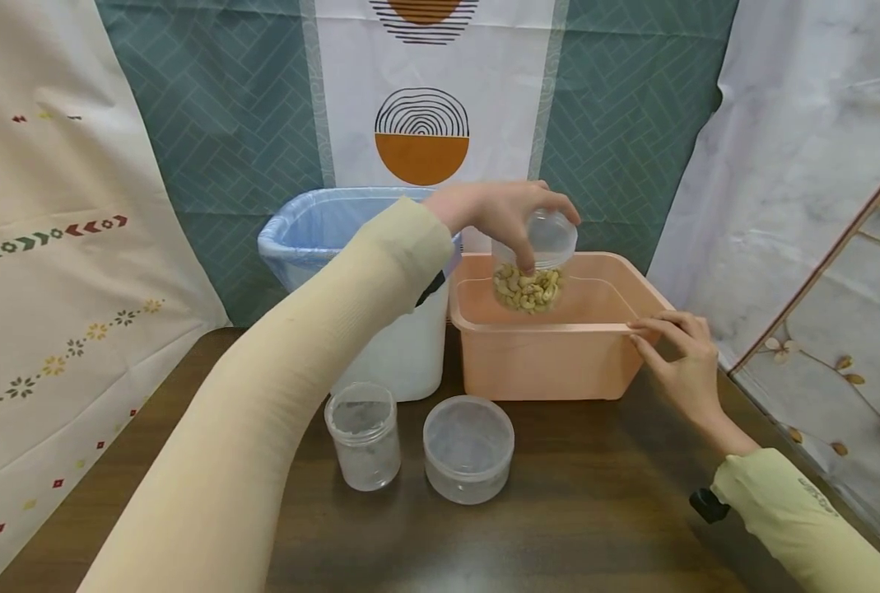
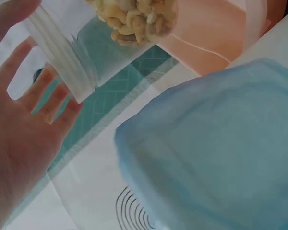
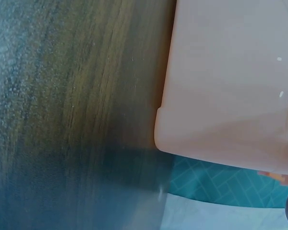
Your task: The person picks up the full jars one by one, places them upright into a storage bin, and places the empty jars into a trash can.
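Observation:
My left hand [image 1: 506, 218] grips a clear plastic jar [image 1: 556, 240] by its upper part, holding it in the air over the peach-orange basin [image 1: 551, 366]. Pale cashews [image 1: 528, 292] fill the jar's lower part. In the left wrist view, the fingers of the left hand [image 2: 24, 139] reach round the jar's wide ribbed end, with the cashews [image 2: 134, 21] at the other end. My right hand [image 1: 686, 366] pinches the basin's rim at its front right corner, thumb outside. The right wrist view shows mostly the basin's outer wall [image 3: 230, 91].
A white bin [image 1: 413, 354] lined with a blue bag [image 1: 291, 222] stands left of the basin, partly behind the left arm. In front are a tall clear jar [image 1: 369, 461] and a low round clear container [image 1: 469, 486] on the dark wooden table [image 1: 558, 511]. Patterned cloths hang behind and at the sides.

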`<state>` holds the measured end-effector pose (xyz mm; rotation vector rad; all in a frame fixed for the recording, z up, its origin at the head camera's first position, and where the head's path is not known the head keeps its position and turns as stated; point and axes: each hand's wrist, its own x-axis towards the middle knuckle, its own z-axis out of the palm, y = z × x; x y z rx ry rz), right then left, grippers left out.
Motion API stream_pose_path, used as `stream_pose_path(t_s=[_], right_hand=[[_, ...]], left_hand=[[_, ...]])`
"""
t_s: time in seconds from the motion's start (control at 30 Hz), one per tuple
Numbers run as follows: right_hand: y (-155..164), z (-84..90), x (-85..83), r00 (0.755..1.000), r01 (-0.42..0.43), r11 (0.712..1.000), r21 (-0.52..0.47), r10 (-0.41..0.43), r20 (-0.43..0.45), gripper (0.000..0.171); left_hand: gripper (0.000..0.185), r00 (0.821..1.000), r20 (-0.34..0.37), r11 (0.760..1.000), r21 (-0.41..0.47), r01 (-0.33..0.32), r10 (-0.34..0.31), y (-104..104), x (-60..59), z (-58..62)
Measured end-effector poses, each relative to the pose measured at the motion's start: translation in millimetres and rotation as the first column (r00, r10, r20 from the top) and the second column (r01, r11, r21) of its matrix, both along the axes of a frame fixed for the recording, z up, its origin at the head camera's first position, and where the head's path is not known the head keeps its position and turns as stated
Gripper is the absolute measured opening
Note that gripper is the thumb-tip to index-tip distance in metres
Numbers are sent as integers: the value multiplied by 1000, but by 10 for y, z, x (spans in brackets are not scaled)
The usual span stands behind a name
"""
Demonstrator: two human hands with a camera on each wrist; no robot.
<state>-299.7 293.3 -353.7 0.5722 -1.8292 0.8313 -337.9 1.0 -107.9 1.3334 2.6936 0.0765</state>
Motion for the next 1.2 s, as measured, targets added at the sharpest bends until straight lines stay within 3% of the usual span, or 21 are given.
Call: stream_pose_path(t_s=[0.2, 0.37, 0.8, 1.03, 1.2], right_hand=[[-14, 0, -7, 1000, 2, 1000, 1, -2, -8, 36], [-12, 0, -13, 1000, 5, 1000, 2, -5, -9, 35], [-21, -10, -14, 1000, 2, 1000, 1, -2, -6, 34], [-14, -23, -28, 1000, 13, 1000, -3, -13, -8, 34], [-10, -29, -34, 1000, 14, 1000, -3, -14, -14, 34]], left_hand=[[78, 998, 12, 998, -14, -54, 55, 22, -119, -90], [78, 998, 21, 996, -58, -61, 63, 37, -186, -213], [78, 994, 50, 985, -146, -88, 97, 13, -249, -526], [79, 985, 143, 989, -122, -83, 100, 20, -256, -649], [79, 979, 166, 987, -125, -100, 120, 22, -268, -691]])
